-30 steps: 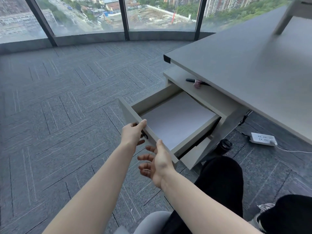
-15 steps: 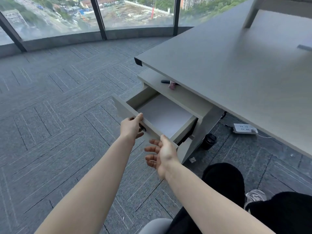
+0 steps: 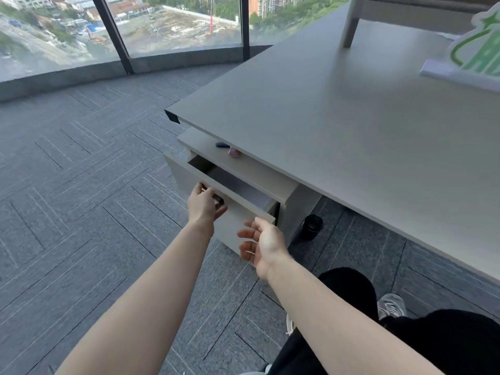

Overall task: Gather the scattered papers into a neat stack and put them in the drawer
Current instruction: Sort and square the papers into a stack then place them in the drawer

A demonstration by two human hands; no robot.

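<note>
Matt, smooth grey laminate covers the desk top (image 3: 338,125) and the drawer (image 3: 238,212) front. White paper (image 3: 243,189) lines the drawer inside. The floor is rough grey woven carpet (image 3: 81,185). Far windows (image 3: 176,23) are glossy glass.

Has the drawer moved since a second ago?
Yes. The drawer has slid inward toward closed: less of its interior shows beyond the cabinet top. The left hand grips its handle.
</note>
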